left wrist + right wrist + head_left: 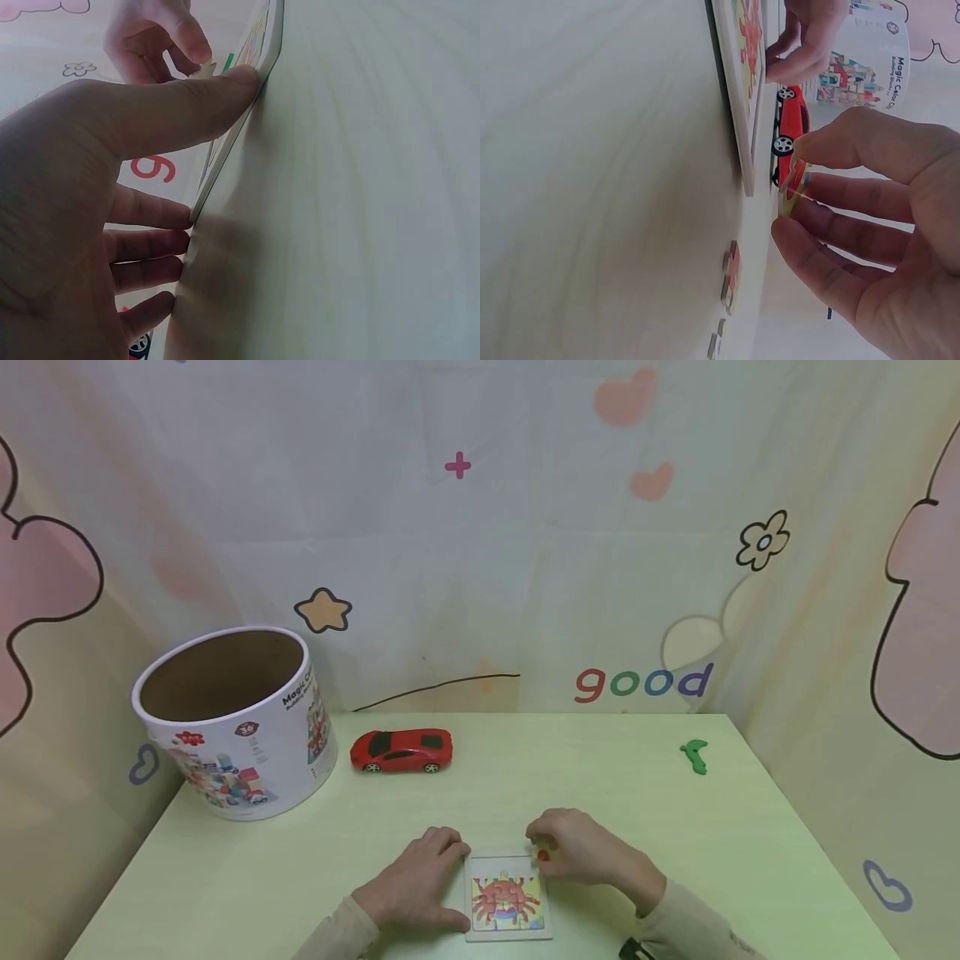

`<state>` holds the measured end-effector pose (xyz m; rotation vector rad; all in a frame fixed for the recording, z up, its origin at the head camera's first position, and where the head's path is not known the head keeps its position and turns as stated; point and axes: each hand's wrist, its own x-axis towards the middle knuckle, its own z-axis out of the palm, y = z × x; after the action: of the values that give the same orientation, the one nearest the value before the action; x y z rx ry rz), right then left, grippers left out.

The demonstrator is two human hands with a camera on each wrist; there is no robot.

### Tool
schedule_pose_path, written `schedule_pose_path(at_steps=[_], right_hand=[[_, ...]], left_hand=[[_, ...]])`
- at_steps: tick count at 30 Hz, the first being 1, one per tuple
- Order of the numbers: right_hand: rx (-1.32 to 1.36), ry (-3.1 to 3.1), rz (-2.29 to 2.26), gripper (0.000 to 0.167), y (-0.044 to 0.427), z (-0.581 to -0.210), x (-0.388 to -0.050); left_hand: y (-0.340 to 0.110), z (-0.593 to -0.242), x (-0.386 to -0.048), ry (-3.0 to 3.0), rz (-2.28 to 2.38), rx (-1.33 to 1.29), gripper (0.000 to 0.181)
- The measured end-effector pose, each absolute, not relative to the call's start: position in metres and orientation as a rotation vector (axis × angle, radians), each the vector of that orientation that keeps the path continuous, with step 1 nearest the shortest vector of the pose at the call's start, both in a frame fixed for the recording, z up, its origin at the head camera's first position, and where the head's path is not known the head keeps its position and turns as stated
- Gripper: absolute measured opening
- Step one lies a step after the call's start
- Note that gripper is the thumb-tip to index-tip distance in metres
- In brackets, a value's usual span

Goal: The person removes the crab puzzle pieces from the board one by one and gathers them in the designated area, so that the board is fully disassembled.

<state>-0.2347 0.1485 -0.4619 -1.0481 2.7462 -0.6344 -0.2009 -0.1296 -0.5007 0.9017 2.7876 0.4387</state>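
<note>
A small framed jigsaw board (pixel 506 865) with a red crab picture lies on the table in front of me. Its lower part is filled with pieces, while the upper strip shows bare backing. My left hand (pixel 416 883) rests at the board's left edge, thumb by the near corner and forefinger by the far corner, fingers fairly straight. Above the upper right corner, my right hand (pixel 581 850) pinches a yellow puzzle piece (pixel 793 184) with some red on it between thumb and fingertips. Loose puzzle pieces (pixel 731 277) lie on the table in the right wrist view.
A red toy car (pixel 402 751) stands toward the back of the table (pixel 570 760). Left of it is a large white tub (pixel 247 760) with its top uncovered. A small green object (pixel 696 757) lies at the back right. Printed cloth (pixel 480 560) hangs behind.
</note>
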Motion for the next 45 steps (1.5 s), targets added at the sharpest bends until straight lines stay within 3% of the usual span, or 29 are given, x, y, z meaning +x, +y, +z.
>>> schedule_pose_path(at_steps=[45], right_hand=[[-0.836, 2.862, -0.665, 0.031, 0.202, -0.452, -0.243]], left_hand=[[-0.131, -0.504, -0.201, 2.794, 0.447, 0.908, 0.09]])
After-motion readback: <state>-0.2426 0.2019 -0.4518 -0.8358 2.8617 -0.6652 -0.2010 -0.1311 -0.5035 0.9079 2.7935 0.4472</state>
